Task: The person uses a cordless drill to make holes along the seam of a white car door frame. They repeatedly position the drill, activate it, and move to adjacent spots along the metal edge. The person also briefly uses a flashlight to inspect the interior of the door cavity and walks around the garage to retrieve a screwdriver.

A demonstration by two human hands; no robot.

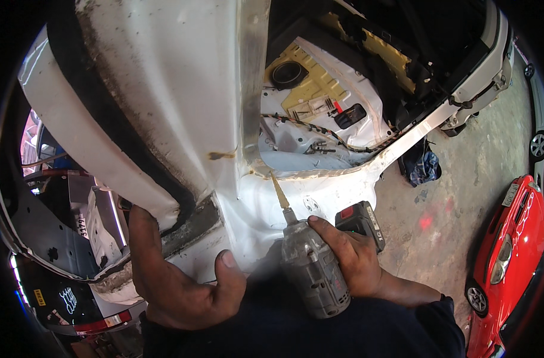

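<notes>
My left hand (176,286) clamps the grimy lower edge of the white panel (164,89), thumb up on its face, fingers wrapped behind; likely bracing it against the push. Just right of it, my right hand (349,256) is closed round the grey drill (313,274), battery (361,221) behind my knuckles. Bit (279,192) points up and away from that hand, tip at the seam (307,174) where rust-coloured marks show, angled to meet the joint. Beyond lies the stripped car floor (319,119). Far right of both hands, a red car (510,256) on the concrete.
</notes>
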